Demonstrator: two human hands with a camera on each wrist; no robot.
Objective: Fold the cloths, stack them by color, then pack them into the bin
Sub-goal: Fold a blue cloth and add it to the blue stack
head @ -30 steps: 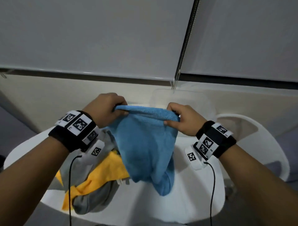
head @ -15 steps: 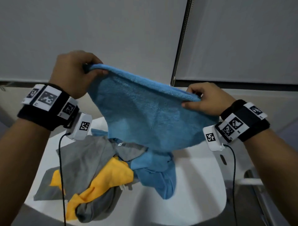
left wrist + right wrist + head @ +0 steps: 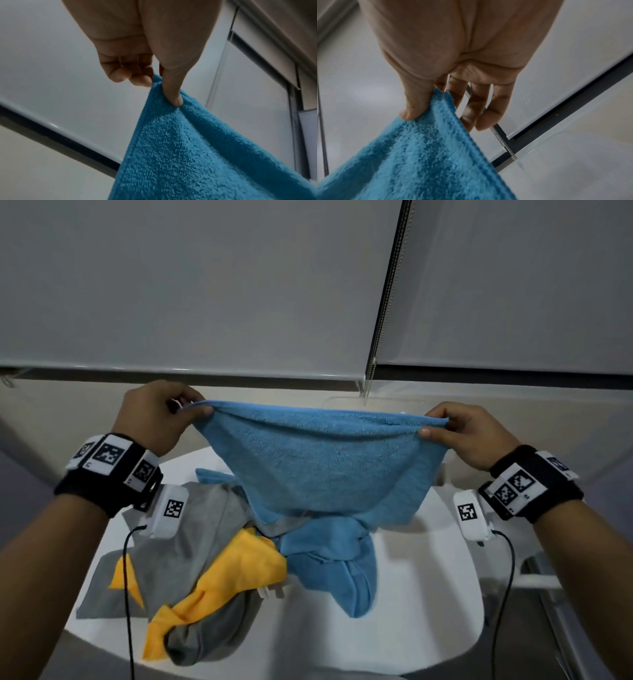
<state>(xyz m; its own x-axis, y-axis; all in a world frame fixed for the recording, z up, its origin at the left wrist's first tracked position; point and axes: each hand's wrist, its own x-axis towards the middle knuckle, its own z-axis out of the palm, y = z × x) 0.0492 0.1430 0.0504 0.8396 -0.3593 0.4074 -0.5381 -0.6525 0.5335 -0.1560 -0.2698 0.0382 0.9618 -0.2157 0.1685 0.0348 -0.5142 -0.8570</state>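
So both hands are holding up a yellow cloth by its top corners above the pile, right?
Not quite: the cloth held up is blue, not yellow, as the head view shows. The left hand and right hand do pinch its top corners above the pile.

— Seen from below: left hand [image 3: 137, 44], thumb and curled fingers [image 3: 130, 77] pinching a corner of the blue cloth [image 3: 188, 155].

— Thumb pressed where?

— Into the terry pile just under the cloth's top corner, denting it; fingertips bunched behind the hem.

— And the cloth itself?

— Hanging from that pinch, spreading wide down to the bottom edge of the picture, stitched hem running along its left side.

— Behind it?

— Pale roller blind [image 3: 51, 60] with a dark bottom bar [image 3: 56, 136] slanting across; bead chain [image 3: 216, 77] hanging at right, beside a dark window frame [image 3: 291, 108].
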